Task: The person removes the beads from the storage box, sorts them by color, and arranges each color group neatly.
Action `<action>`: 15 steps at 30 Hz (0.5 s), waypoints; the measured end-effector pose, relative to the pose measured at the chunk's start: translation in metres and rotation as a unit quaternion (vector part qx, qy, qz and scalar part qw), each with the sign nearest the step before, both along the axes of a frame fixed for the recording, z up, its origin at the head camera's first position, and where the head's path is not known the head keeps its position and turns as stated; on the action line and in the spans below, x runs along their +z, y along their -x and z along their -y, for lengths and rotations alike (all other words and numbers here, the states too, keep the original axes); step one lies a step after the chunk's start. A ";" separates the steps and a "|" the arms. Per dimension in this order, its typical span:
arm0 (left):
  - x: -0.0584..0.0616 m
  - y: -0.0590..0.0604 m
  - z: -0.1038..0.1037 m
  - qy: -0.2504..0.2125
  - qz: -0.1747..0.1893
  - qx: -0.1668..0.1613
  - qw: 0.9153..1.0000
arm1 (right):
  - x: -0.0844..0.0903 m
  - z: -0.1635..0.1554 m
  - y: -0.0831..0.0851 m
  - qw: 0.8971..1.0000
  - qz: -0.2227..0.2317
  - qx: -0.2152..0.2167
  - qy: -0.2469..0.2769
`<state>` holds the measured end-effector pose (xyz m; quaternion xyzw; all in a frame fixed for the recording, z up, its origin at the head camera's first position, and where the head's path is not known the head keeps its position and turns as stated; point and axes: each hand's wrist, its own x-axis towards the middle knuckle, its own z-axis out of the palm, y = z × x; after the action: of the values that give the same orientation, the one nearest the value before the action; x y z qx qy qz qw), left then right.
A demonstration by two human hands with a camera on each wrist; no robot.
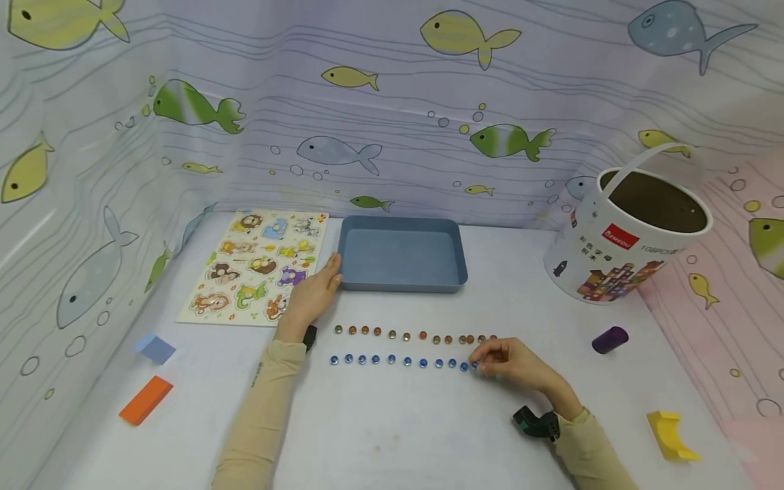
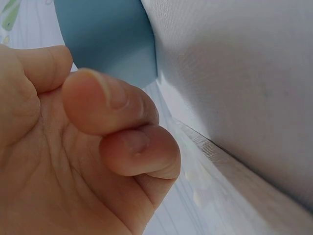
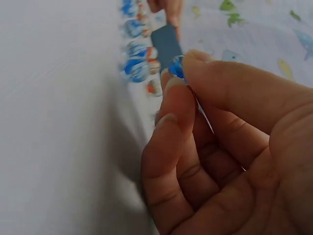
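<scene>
Head view, nearest first: the right hand [image 1: 511, 361] rests low on the white surface [image 1: 392, 435] toward its near edge, fingers curled at the right end of the blue bead row [image 1: 401, 361]. The right wrist view shows what it has: a single blue bead [image 3: 177, 67] pinched between thumb tip and forefinger tip, the other fingers folded beneath. The bead looks like glass, so I judge it small, hard, smooth and light, apt to squirt out of a loose pinch and roll away. A fingertip pinch across its widest part, as here, seems the sound hold; too little of it shows to say more about its shape.

Just beyond the blue row runs a parallel orange bead row [image 1: 416, 335], the two lines near but not touching.

Farther in, the left hand [image 1: 315, 292] lies with fingers loosely extended, its fingertips against the left wall of the blue tray [image 1: 401, 282]; the left wrist view shows relaxed fingers holding nothing, the tray's corner just beside them. The tray sits toward the far edge, middle.

An animal puzzle board [image 1: 257, 265] lies at the far left; a white bucket [image 1: 618, 238] stands tilted at the far right. Scattered blocks, orange [image 1: 145, 399], pale blue [image 1: 155, 348], purple [image 1: 610, 339] and yellow [image 1: 670, 435], lie toward the side edges.
</scene>
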<state>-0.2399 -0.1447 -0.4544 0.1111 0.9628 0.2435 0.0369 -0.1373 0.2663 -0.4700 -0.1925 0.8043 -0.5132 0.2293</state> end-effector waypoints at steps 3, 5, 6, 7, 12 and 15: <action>0.000 -0.001 0.002 0.002 0.003 -0.001 1.000 | -0.005 0.003 -0.002 1.000 0.004 -0.006 -0.027; 0.000 -0.002 0.003 0.002 0.004 0.000 1.000 | -0.006 0.004 -0.002 0.999 0.000 -0.011 -0.039; 0.001 -0.002 0.003 0.001 0.005 0.001 1.000 | -0.006 0.005 -0.001 0.999 -0.004 -0.011 -0.043; 0.001 -0.002 0.004 0.000 0.004 0.002 1.000 | -0.005 0.005 -0.001 0.999 -0.009 -0.011 -0.046; 0.003 -0.002 0.006 -0.001 0.005 0.007 1.000 | -0.003 0.008 0.003 0.998 -0.024 -0.019 -0.063; 0.003 -0.002 0.007 0.000 0.007 0.009 1.000 | -0.003 0.009 0.005 0.997 -0.029 -0.020 -0.068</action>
<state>-0.2381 -0.1518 -0.4512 0.1010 0.9635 0.2444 0.0411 -0.1419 0.2570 -0.4728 -0.1751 0.8474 -0.4560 0.2079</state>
